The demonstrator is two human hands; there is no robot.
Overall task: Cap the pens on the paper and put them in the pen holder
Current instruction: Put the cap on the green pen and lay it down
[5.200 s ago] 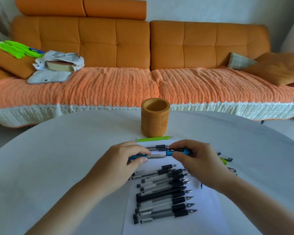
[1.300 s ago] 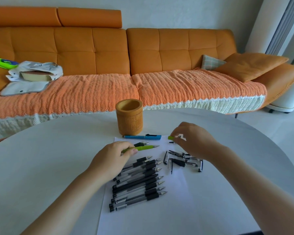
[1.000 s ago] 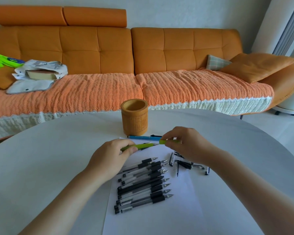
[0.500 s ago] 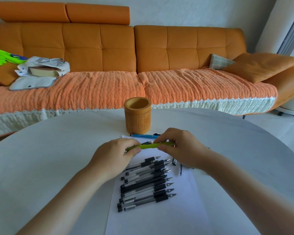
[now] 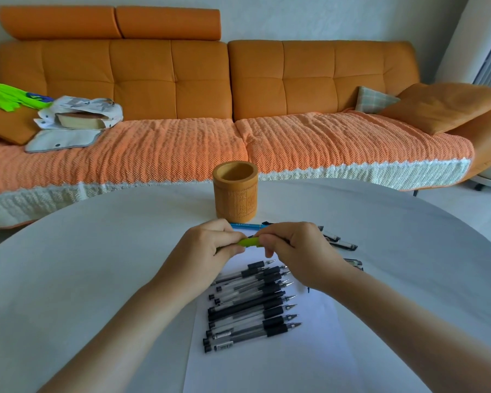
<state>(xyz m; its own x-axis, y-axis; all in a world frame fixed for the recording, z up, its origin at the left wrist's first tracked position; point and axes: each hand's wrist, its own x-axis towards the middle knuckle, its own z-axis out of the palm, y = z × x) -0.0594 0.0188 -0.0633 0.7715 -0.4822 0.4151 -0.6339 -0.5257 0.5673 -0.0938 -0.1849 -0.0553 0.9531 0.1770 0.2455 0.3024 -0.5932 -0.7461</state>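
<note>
Head view, logged left to right from my remote station.

— Item one?
— On the orange sofa [image 5: 204, 89] behind the table, far left: something bright green [image 5: 10, 96], then a white bundle of cloth [image 5: 80, 114].

— On the table?
— I see a round white table [image 5: 68, 265]. The left hand [image 5: 207, 252] is closed, thumb and fingers pinching one end of a green pen [image 5: 250, 241]. The right hand [image 5: 295, 249] meets it from the other side, its fingertips gripping the same pen. Only a short green stretch shows between the two hands, held just above the paper. I cannot tell whether its cap is fully seated.

— The holder?
— A bamboo pen holder [image 5: 235, 194] stands upright, just beyond the hands. Its mouth looks empty from here. A blue pen [image 5: 245, 226] lies flat near its base, partly hidden by the knuckles.

— The rest of the pens?
— A row of black pens [image 5: 250, 304] lies on the white paper [image 5: 267, 364], side by side, bare tips pointing right, below and between the wrists.

— Far right?
— Loose black caps [image 5: 342, 243] lie beyond the right hand, some hidden by it. I cannot count them.
</note>
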